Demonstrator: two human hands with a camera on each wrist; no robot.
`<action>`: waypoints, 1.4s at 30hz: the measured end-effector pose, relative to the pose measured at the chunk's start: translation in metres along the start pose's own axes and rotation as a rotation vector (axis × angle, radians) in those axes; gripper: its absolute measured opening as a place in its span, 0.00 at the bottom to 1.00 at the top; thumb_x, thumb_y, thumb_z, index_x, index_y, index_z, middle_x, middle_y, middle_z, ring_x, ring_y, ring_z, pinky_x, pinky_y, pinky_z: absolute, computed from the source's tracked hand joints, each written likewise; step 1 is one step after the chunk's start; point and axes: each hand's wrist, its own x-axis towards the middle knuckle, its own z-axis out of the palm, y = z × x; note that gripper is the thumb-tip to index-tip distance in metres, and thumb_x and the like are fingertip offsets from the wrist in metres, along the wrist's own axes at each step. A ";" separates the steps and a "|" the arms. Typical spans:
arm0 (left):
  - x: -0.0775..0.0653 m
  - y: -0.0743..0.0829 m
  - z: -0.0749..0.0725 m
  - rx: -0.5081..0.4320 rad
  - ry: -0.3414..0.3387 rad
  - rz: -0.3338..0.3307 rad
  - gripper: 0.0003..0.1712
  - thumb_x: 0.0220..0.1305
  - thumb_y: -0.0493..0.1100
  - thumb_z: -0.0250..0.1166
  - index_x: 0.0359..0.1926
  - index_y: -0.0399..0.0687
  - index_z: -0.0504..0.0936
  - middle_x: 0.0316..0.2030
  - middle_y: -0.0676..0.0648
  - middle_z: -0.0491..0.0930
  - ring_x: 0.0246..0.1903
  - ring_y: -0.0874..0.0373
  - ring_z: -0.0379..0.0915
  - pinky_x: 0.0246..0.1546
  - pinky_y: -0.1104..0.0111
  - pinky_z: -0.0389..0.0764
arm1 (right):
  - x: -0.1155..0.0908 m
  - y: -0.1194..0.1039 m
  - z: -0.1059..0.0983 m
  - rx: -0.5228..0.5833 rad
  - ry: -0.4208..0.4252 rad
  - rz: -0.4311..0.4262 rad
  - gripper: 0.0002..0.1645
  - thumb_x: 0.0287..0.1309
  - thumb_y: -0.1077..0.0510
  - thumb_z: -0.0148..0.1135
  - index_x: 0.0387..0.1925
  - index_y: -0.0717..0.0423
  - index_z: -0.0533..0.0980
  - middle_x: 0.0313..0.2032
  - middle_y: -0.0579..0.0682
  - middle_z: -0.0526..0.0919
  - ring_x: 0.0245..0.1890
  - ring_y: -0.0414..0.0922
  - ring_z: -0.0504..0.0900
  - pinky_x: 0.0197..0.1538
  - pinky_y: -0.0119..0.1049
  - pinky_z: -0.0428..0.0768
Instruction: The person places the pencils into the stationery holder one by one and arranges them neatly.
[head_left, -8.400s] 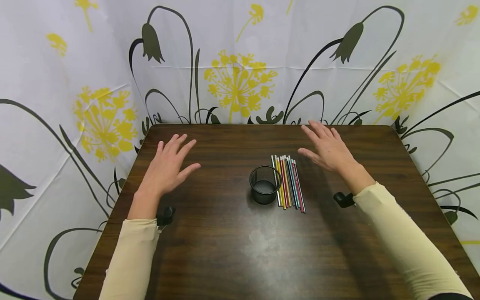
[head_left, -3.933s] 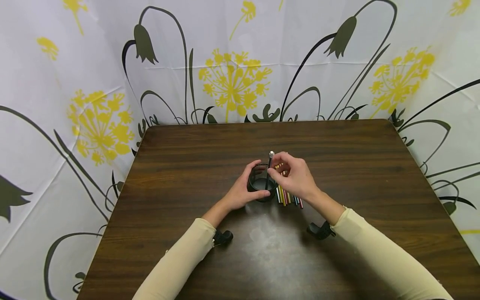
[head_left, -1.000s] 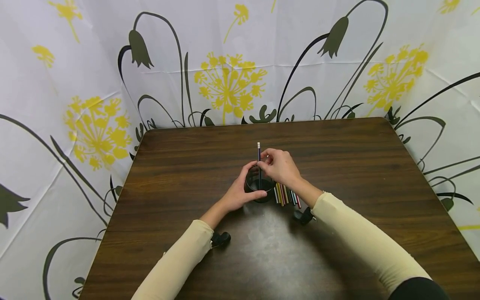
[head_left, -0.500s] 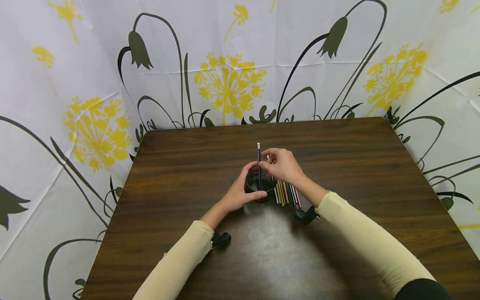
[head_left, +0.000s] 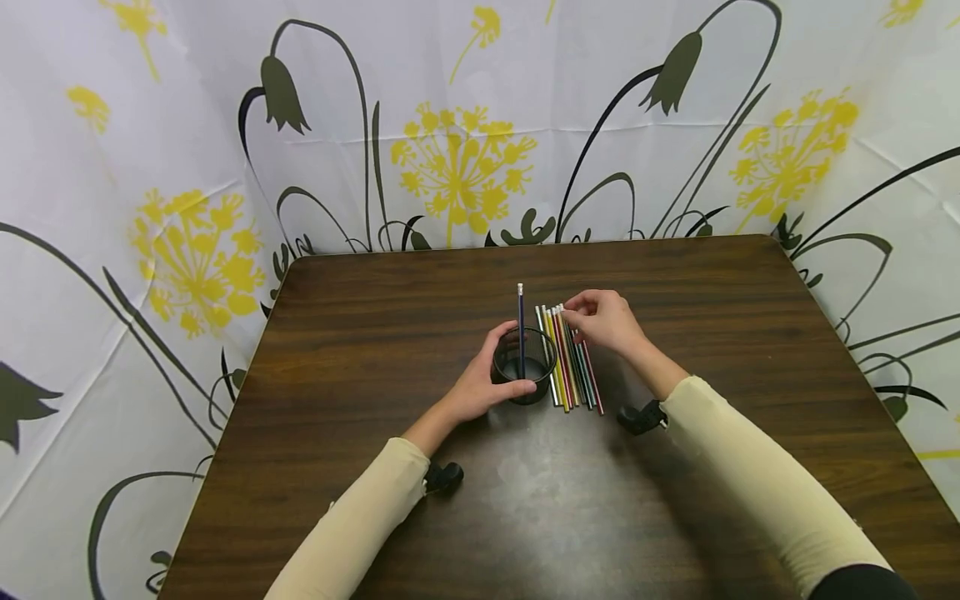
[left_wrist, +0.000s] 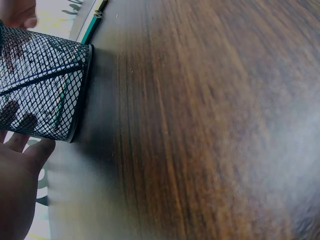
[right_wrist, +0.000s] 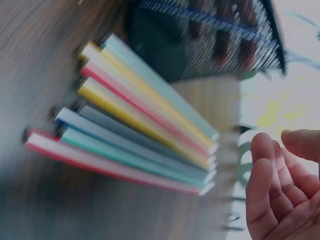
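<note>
My left hand [head_left: 480,385] grips the black mesh pencil cup [head_left: 528,395], thumb across its front and fingers round its far left side. A dark blue pencil [head_left: 521,321] stands upright in the cup, its white eraser end above the rim; the left wrist view shows that pencil [left_wrist: 42,76] through the mesh. Just right of the cup, several coloured pencils [head_left: 572,375] lie side by side, eraser ends away from me. Over those far ends hovers my right hand [head_left: 606,321]. In the right wrist view its bent fingers [right_wrist: 260,187] are apart from the thumb, with nothing between them.
All of this is on a dark brown wooden table [head_left: 375,333]. Behind its far edge hangs a white curtain [head_left: 600,50] with yellow and grey-green flowers. Black cameras [head_left: 444,477] are strapped to both wrists.
From apart, my hands came to the cup; my left took hold of it. My right hand held a dark pencil in the cup, let go, and moved right over the lying pencils.
</note>
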 end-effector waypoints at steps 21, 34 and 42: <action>0.003 0.000 0.002 -0.002 -0.007 0.013 0.50 0.55 0.35 0.73 0.73 0.38 0.52 0.65 0.36 0.66 0.65 0.42 0.61 0.65 0.44 0.57 | 0.003 0.064 0.000 -0.112 -0.016 0.152 0.15 0.62 0.53 0.66 0.41 0.62 0.82 0.29 0.53 0.83 0.21 0.42 0.81 0.24 0.36 0.80; 0.002 0.001 0.000 0.022 -0.012 -0.017 0.50 0.57 0.37 0.72 0.73 0.42 0.52 0.66 0.39 0.66 0.66 0.43 0.60 0.66 0.45 0.56 | 0.003 0.050 0.001 -0.273 -0.008 0.212 0.11 0.59 0.54 0.65 0.38 0.58 0.81 0.22 0.49 0.83 0.19 0.42 0.81 0.25 0.37 0.78; 0.001 0.001 -0.001 0.008 -0.015 -0.021 0.50 0.57 0.36 0.72 0.73 0.42 0.51 0.66 0.39 0.65 0.66 0.44 0.60 0.65 0.44 0.56 | 0.000 0.037 0.003 -0.461 0.011 0.268 0.12 0.56 0.51 0.65 0.38 0.53 0.81 0.17 0.45 0.81 0.20 0.43 0.79 0.27 0.41 0.73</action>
